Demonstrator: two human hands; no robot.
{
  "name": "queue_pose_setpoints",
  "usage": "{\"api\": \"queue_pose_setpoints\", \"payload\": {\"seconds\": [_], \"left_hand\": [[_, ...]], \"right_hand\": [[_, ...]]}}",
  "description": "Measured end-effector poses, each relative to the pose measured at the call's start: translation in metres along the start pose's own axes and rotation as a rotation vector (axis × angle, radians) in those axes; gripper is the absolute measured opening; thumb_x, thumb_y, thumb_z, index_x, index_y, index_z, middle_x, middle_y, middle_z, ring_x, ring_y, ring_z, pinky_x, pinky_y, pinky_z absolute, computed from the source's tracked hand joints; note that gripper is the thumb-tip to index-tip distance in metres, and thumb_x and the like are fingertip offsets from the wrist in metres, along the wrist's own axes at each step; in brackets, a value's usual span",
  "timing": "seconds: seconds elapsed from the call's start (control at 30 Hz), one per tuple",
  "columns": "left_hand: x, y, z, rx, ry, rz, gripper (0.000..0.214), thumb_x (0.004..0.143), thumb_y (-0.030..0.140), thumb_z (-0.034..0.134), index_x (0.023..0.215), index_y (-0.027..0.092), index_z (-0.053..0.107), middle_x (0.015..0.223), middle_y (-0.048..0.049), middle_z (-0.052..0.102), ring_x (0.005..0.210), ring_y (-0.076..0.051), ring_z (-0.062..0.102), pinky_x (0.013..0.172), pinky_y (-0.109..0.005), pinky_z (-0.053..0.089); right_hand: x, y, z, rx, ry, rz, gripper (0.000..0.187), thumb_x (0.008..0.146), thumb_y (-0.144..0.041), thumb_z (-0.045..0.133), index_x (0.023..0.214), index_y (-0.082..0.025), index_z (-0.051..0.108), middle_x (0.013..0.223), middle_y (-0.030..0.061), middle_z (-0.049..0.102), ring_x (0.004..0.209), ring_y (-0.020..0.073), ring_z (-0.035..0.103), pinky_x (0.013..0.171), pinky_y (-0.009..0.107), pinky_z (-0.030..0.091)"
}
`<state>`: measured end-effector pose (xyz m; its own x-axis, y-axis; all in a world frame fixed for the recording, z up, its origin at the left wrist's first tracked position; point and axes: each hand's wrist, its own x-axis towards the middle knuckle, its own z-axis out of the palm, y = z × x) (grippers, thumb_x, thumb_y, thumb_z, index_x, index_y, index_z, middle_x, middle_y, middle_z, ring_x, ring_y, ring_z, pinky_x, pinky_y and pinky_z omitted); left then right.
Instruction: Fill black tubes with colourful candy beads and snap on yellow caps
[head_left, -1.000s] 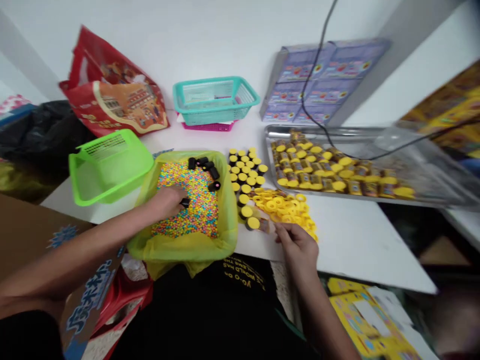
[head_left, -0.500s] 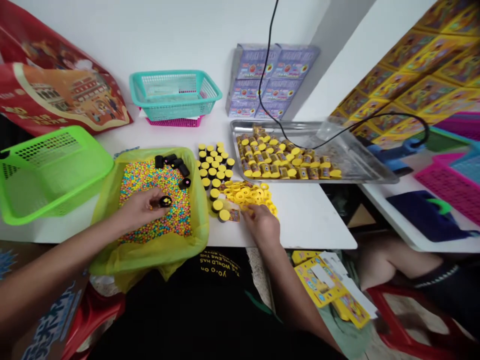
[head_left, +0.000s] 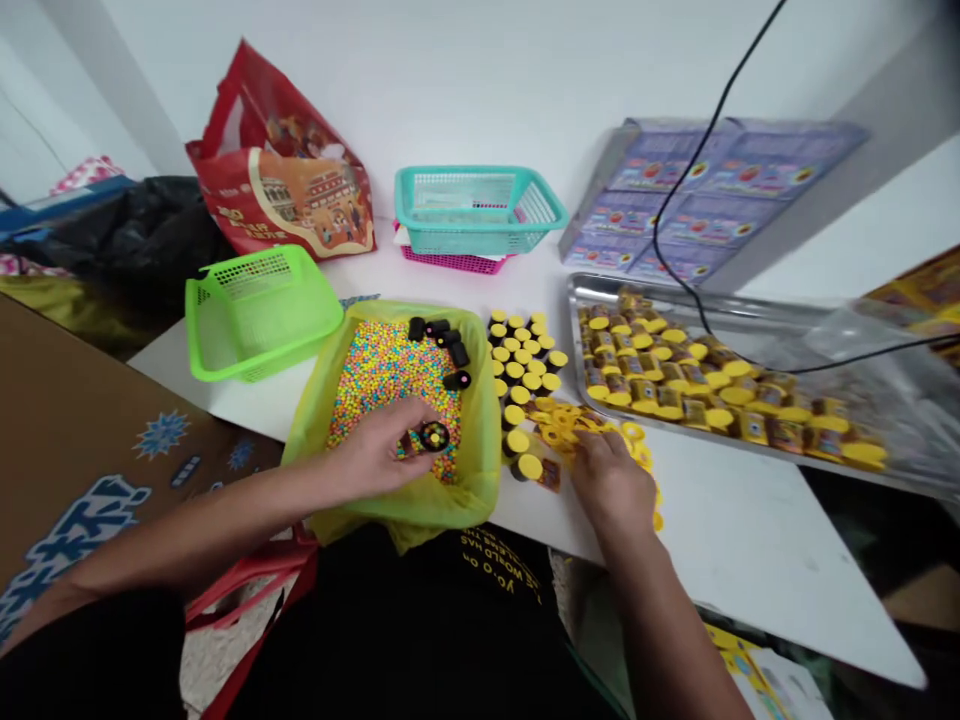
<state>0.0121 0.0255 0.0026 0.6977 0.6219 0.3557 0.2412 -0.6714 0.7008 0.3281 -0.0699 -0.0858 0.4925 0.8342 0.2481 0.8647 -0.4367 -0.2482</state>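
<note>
My left hand (head_left: 386,450) is closed around a small black container (head_left: 434,436), its open mouth facing me with coloured beads showing inside. It is held above a basket lined with a yellow plastic bag (head_left: 480,430) and full of multicoloured beads (head_left: 375,370). Several black containers (head_left: 459,352) lie on the beads at the far right corner. My right hand (head_left: 611,480) reaches into a pile of yellow ring-shaped lids (head_left: 559,422); its fingertips are partly hidden, so its grip does not show. Left of the pile stand black containers with yellow tops (head_left: 517,372).
A metal tray (head_left: 574,330) holds many labelled yellow-capped containers. Behind are a teal basket (head_left: 480,240), purple boxes (head_left: 675,200) and a red bag (head_left: 300,190). A green basket (head_left: 262,320) stands at left. A black cable (head_left: 660,215) hangs across the tray.
The view has swung left, so everything sits further right. My right hand has moved from the near edge of the lid pile into it. My left hand still holds the black container, its mouth now turned towards me.
</note>
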Motion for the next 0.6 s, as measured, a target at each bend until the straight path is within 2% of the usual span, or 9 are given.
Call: {"api": "queue_pose_setpoints", "payload": {"seconds": [0.07, 0.13, 0.2, 0.27, 0.33, 0.4, 0.5, 0.6], "left_hand": [[-0.002, 0.0, 0.004, 0.023, 0.02, 0.001, 0.024, 0.083, 0.018, 0.066, 0.107, 0.02, 0.062, 0.098, -0.0052, 0.069, 0.085, -0.02, 0.067, 0.076, -0.035, 0.055], [-0.003, 0.002, 0.01, 0.019, 0.031, -0.024, 0.021, 0.083, 0.018, 0.066, 0.104, 0.02, 0.062, 0.093, -0.0038, 0.068, 0.082, -0.019, 0.066, 0.074, -0.033, 0.054], [-0.003, 0.005, 0.016, 0.002, 0.038, -0.055, 0.019, 0.084, 0.019, 0.067, 0.103, 0.02, 0.063, 0.091, -0.0033, 0.068, 0.08, -0.018, 0.065, 0.073, -0.032, 0.053], [-0.003, 0.007, 0.019, 0.016, 0.016, -0.069, 0.017, 0.085, 0.019, 0.067, 0.102, 0.02, 0.063, 0.09, -0.0031, 0.068, 0.08, -0.018, 0.065, 0.073, -0.032, 0.053], [-0.003, 0.007, 0.017, 0.057, 0.006, -0.073, 0.017, 0.084, 0.019, 0.069, 0.101, 0.02, 0.064, 0.089, -0.0027, 0.068, 0.078, -0.018, 0.064, 0.072, -0.032, 0.052], [-0.003, 0.004, 0.009, 0.092, 0.038, -0.068, 0.018, 0.084, 0.02, 0.07, 0.101, 0.019, 0.064, 0.09, -0.0033, 0.068, 0.079, -0.019, 0.064, 0.073, -0.032, 0.052], [-0.004, -0.004, -0.009, 0.122, 0.093, -0.023, 0.019, 0.086, 0.019, 0.069, 0.104, 0.019, 0.064, 0.095, -0.0051, 0.068, 0.085, -0.019, 0.064, 0.074, -0.031, 0.05], [-0.003, -0.015, -0.025, 0.239, -0.051, -0.039, 0.017, 0.083, 0.015, 0.068, 0.099, 0.019, 0.065, 0.089, -0.0038, 0.065, 0.08, -0.019, 0.062, 0.07, -0.03, 0.046]], "right_hand": [[-0.001, -0.003, -0.006, 0.245, 0.104, 0.08, 0.032, 0.088, -0.036, 0.054, 0.102, -0.015, 0.073, 0.1, 0.0146, 0.07, 0.079, 0.0258, 0.064, 0.062, 0.035, 0.044], [-0.005, -0.016, -0.018, 0.615, 0.105, 0.142, 0.033, 0.082, -0.046, 0.061, 0.095, -0.017, 0.071, 0.084, 0.01, 0.069, 0.071, 0.0233, 0.062, 0.06, 0.034, 0.046], [-0.011, -0.038, -0.031, 1.0, -0.046, 0.149, 0.035, 0.078, -0.052, 0.068, 0.091, -0.019, 0.069, 0.067, 0.0027, 0.063, 0.057, 0.018, 0.056, 0.054, 0.031, 0.043], [-0.014, -0.062, -0.041, 1.236, -0.237, 0.111, 0.035, 0.077, -0.053, 0.072, 0.087, -0.02, 0.067, 0.055, -0.0026, 0.055, 0.049, 0.0138, 0.048, 0.049, 0.028, 0.038], [-0.014, -0.08, -0.045, 1.287, -0.308, 0.104, 0.035, 0.074, -0.052, 0.077, 0.081, -0.02, 0.066, 0.051, -0.0046, 0.052, 0.046, 0.0113, 0.044, 0.046, 0.025, 0.033], [-0.012, -0.084, -0.044, 1.246, -0.256, 0.151, 0.037, 0.07, -0.053, 0.079, 0.078, -0.019, 0.065, 0.049, -0.0058, 0.05, 0.043, 0.0101, 0.04, 0.044, 0.024, 0.029], [-0.006, -0.066, -0.041, 1.183, -0.095, 0.244, 0.04, 0.068, -0.055, 0.079, 0.078, -0.019, 0.065, 0.047, -0.0062, 0.05, 0.043, 0.0105, 0.04, 0.044, 0.024, 0.029], [0.001, -0.034, -0.04, 1.004, 0.063, 0.282, 0.038, 0.07, -0.055, 0.077, 0.075, -0.02, 0.064, 0.049, -0.0035, 0.053, 0.045, 0.0132, 0.042, 0.047, 0.028, 0.031]]}}
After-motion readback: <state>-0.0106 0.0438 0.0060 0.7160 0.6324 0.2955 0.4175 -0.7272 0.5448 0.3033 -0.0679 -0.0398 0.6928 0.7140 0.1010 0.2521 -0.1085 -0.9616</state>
